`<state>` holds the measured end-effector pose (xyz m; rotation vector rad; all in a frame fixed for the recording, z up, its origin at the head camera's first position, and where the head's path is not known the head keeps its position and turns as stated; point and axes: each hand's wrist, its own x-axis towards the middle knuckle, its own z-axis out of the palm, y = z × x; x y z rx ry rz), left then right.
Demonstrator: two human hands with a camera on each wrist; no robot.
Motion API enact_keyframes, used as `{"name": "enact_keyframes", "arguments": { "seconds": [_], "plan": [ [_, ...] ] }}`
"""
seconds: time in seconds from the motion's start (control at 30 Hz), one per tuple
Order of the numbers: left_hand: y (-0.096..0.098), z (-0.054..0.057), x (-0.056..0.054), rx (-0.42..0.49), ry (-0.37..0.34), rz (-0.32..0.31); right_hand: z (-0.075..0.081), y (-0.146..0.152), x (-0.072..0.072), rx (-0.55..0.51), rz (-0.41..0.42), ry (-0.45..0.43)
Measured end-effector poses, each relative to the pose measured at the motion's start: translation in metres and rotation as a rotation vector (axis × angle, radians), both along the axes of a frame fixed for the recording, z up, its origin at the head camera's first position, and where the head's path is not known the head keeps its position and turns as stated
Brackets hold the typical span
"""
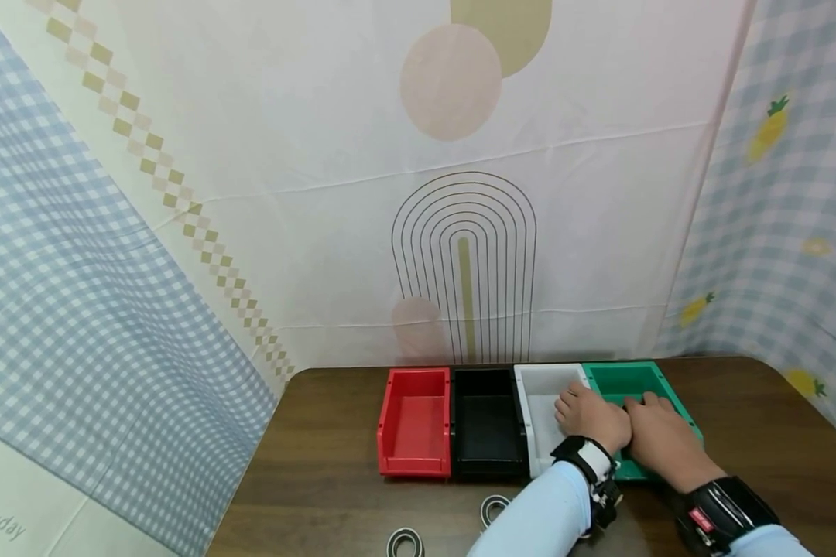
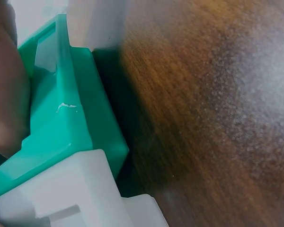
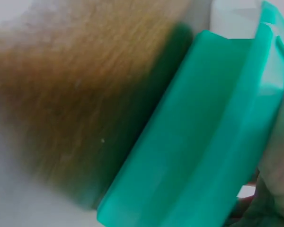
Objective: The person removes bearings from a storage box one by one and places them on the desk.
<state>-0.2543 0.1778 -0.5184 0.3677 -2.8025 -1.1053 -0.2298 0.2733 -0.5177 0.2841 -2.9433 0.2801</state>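
Note:
My left hand (image 1: 594, 418) reaches over the white bin (image 1: 545, 422), its fingers bent down near the wall shared with the green bin (image 1: 620, 376). Beside it, my right hand (image 1: 665, 441) lies over the green bin with its fingers pointing down inside. The two hands touch or nearly touch. In the right wrist view, the green bin's outer wall (image 3: 180, 156) fills the middle, and part of the right hand (image 3: 281, 161) shows at the right edge. The left wrist view shows the corners of both bins. What the fingertips hold, if anything, is hidden.
A red bin (image 1: 418, 425) and a black bin (image 1: 488, 425) stand left of the white one, all in a row. Metal ring-shaped bearings (image 1: 392, 544) lie on the wooden table (image 1: 306, 464) in front, one partly behind the left sleeve (image 1: 543, 507). Patterned cloth (image 1: 334, 255) hangs behind.

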Motion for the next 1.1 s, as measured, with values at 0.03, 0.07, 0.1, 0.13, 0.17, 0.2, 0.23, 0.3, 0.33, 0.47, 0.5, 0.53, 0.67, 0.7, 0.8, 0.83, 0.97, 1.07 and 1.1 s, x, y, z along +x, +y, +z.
{"name": "enact_keyframes", "arguments": {
  "seconds": [0.03, 0.07, 0.1, 0.13, 0.17, 0.2, 0.23, 0.3, 0.33, 0.47, 0.5, 0.53, 0.67, 0.7, 0.8, 0.83, 0.97, 1.07, 1.1],
  "plan": [
    [0.001, 0.0, 0.0, 0.003, -0.001, -0.002, 0.001, 0.001, 0.002, 0.002, -0.004, 0.004],
    [0.001, -0.001, 0.0, 0.007, -0.001, -0.004, 0.003, 0.001, 0.004, 0.002, -0.005, 0.009],
    [0.002, -0.001, 0.0, 0.011, 0.0, -0.005, 0.005, 0.002, 0.007, 0.002, -0.006, 0.012],
    [0.001, -0.001, 0.0, 0.01, -0.001, -0.007, 0.007, 0.002, 0.009, 0.004, -0.006, 0.018],
    [0.001, -0.001, 0.0, 0.008, -0.001, -0.008, 0.01, 0.002, 0.012, 0.008, -0.003, 0.028],
    [0.001, 0.0, 0.0, 0.006, 0.0, -0.01, 0.012, 0.003, 0.015, 0.014, 0.003, 0.038],
    [0.001, 0.0, -0.001, 0.004, -0.001, -0.013, 0.014, 0.003, 0.019, 0.017, 0.006, 0.048],
    [0.001, 0.001, -0.001, -0.001, -0.006, -0.019, 0.019, 0.003, 0.026, 0.022, 0.007, 0.046],
    [0.0, 0.001, 0.0, -0.004, -0.011, -0.023, 0.021, 0.003, 0.03, 0.022, 0.007, 0.042],
    [-0.001, 0.003, 0.001, -0.009, -0.024, -0.028, 0.026, 0.003, 0.048, 0.0, -0.004, 0.01],
    [-0.001, 0.003, 0.001, -0.01, -0.026, -0.028, 0.027, 0.003, 0.053, -0.008, -0.007, -0.003],
    [-0.002, 0.004, 0.001, -0.012, -0.027, -0.028, 0.028, 0.003, 0.058, -0.017, -0.012, -0.016],
    [-0.002, 0.004, 0.002, -0.026, -0.032, -0.022, 0.027, 0.005, 0.077, -0.026, -0.037, -0.166],
    [-0.002, 0.004, 0.003, -0.031, -0.03, -0.019, 0.025, 0.006, 0.081, -0.024, -0.046, -0.206],
    [-0.001, 0.002, 0.003, -0.03, -0.027, -0.016, 0.017, 0.011, 0.093, -0.02, -0.045, -0.307],
    [-0.001, 0.002, 0.004, -0.028, -0.026, -0.016, 0.014, 0.013, 0.097, -0.02, -0.041, -0.313],
    [-0.001, 0.0, 0.003, -0.011, -0.018, -0.027, 0.005, 0.015, 0.108, -0.021, -0.024, -0.318],
    [-0.001, 0.001, 0.001, -0.004, -0.012, -0.027, 0.003, 0.014, 0.11, -0.018, -0.012, -0.299],
    [0.0, 0.001, 0.001, -0.005, -0.009, -0.025, 0.002, 0.014, 0.111, -0.016, -0.006, -0.305]
  ]
}}
